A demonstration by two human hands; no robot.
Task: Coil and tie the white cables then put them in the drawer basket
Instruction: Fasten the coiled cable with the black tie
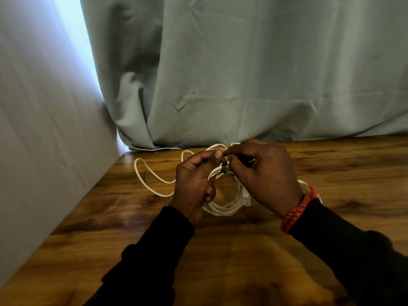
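Coiled white cable held above wooden tabletop during tying.

Left hand curled round the coil's left side, apparently to keep the loops gathered; right hand pinching a small dark tie at the top of the coil, fingertips of both meeting there. Loose white cable trailing on the table to the left, not yet coiled. Grey-green curtain behind; pale wall at left. Red braided wristband on right wrist. Drawer basket not in view.
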